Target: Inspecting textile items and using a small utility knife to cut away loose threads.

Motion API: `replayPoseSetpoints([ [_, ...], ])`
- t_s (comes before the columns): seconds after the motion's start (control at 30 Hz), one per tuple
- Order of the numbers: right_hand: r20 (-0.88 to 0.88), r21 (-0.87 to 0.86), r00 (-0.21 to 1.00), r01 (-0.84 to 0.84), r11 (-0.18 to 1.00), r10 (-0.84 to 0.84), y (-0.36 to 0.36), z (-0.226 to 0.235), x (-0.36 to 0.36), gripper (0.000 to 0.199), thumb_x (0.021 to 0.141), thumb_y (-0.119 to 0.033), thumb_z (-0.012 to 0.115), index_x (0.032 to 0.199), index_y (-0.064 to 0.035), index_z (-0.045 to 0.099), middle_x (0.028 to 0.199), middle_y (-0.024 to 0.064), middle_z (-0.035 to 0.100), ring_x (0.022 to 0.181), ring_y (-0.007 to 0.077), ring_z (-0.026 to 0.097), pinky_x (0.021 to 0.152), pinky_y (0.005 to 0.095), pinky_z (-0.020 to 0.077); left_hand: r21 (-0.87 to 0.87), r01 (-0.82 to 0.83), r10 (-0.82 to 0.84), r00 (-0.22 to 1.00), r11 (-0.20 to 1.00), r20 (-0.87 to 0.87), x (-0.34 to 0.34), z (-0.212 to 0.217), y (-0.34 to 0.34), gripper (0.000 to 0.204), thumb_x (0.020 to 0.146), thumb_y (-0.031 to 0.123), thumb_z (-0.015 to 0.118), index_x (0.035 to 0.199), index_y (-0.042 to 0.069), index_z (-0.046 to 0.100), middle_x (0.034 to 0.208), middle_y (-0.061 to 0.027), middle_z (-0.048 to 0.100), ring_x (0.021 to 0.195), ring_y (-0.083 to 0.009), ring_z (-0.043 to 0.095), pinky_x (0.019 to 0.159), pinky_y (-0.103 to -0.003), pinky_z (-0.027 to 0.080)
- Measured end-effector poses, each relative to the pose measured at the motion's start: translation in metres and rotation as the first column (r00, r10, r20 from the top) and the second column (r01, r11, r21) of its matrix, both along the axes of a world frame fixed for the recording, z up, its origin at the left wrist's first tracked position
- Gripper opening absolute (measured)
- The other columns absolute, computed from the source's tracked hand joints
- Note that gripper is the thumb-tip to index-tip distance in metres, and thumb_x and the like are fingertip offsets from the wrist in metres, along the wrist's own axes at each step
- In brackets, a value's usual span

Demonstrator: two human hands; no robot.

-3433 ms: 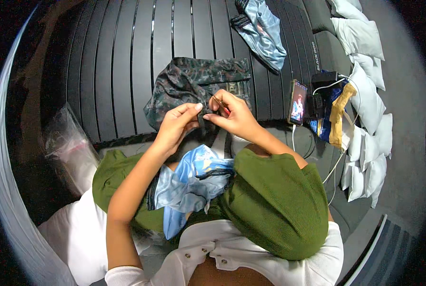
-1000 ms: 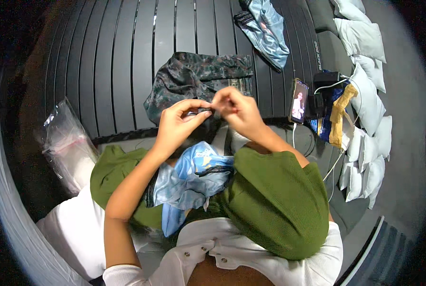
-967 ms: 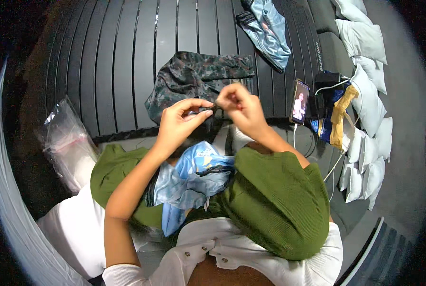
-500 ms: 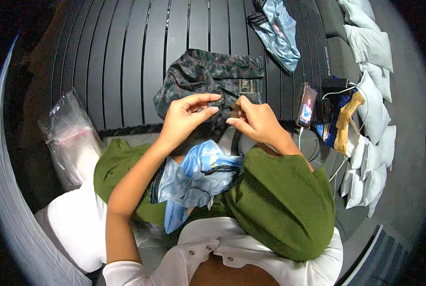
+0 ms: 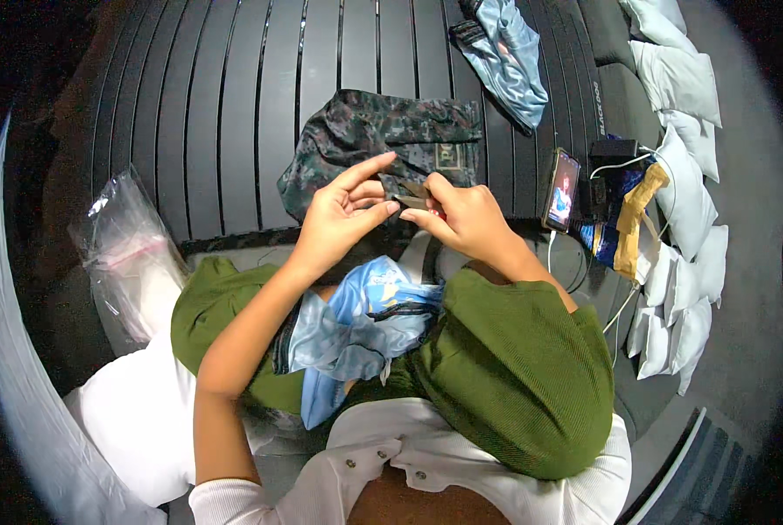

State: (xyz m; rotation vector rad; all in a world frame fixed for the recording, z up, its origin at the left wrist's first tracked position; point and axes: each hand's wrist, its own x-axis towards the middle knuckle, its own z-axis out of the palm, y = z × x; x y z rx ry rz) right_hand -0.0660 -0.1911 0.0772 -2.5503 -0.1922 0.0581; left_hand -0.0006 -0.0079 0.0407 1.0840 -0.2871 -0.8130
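Note:
A dark camouflage cloth garment (image 5: 356,131) with a square printed patch lies at the near edge of the slatted black table. My left hand (image 5: 347,201) is at its near edge, thumb and bent middle finger closed about a small fold, index finger stretched out above. My right hand (image 5: 466,214) grips small metal thread snips (image 5: 411,194), whose two blades stand apart and point at the left fingertips. A bit of red shows inside the right fist; the rest of the handle is hidden. Across my lap lies a crumpled light-blue printed cloth garment (image 5: 356,328) with dark trim.
Another light-blue garment (image 5: 507,66) lies at the far right of the slatted table (image 5: 234,114). A propped phone (image 5: 562,191) with a white cable stands right of my hands, beside a blue and yellow packet (image 5: 632,227). White pouches (image 5: 680,166) line the right side; a clear plastic bag (image 5: 133,254) is at left.
My left index finger has lifted away from the thumb. My right hand has turned slightly, and the snips' blades now show, spread apart near the left fingertips.

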Motion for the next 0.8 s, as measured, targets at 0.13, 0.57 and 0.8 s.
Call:
replayPoseSetpoints([
  [0.13, 0.027, -0.028, 1.000, -0.006, 1.000, 0.007, 0.0005, 0.0006, 0.0006, 0.035, 0.077, -0.035, 0.064, 0.075, -0.0047, 0.046, 0.052, 0.0082, 0.052, 0.044, 0.0278, 0.053, 0.041, 0.0343, 0.0404, -0.031, 0.018, -0.020, 0.997, 0.999, -0.071, -0.0002, 0.0018, 0.0004, 0.059, 0.078, -0.004, 0.058, 0.131, 0.004, 0.034, 0.096, -0.0074, 0.061, 0.088, -0.0094, 0.057, 0.080, -0.022, 0.045],
  [0.57, 0.042, -0.020, 0.999, -0.013, 1.000, 0.014, 0.0013, 0.0002, 0.0022, 0.034, 0.078, -0.033, 0.063, 0.073, -0.0046, 0.046, 0.052, 0.0089, 0.052, 0.044, 0.0279, 0.054, 0.041, 0.0343, 0.0402, -0.004, 0.012, -0.012, 0.999, 1.000, -0.038, 0.0008, 0.0025, 0.0020, 0.058, 0.078, -0.004, 0.058, 0.130, 0.004, 0.035, 0.091, -0.0064, 0.062, 0.082, -0.0081, 0.057, 0.075, -0.021, 0.044],
  [0.8, 0.082, -0.020, 0.997, -0.010, 1.000, 0.011, -0.0002, 0.0015, 0.0008, 0.029, 0.080, -0.027, 0.062, 0.075, -0.0027, 0.047, 0.051, 0.0087, 0.050, 0.041, 0.0223, 0.050, 0.041, 0.0317, 0.0368, -0.009, 0.004, -0.005, 0.998, 1.000, -0.064, 0.0000, 0.0036, 0.0007, 0.057, 0.078, -0.004, 0.058, 0.130, 0.004, 0.036, 0.085, -0.0039, 0.061, 0.077, -0.0072, 0.056, 0.071, -0.020, 0.045],
])
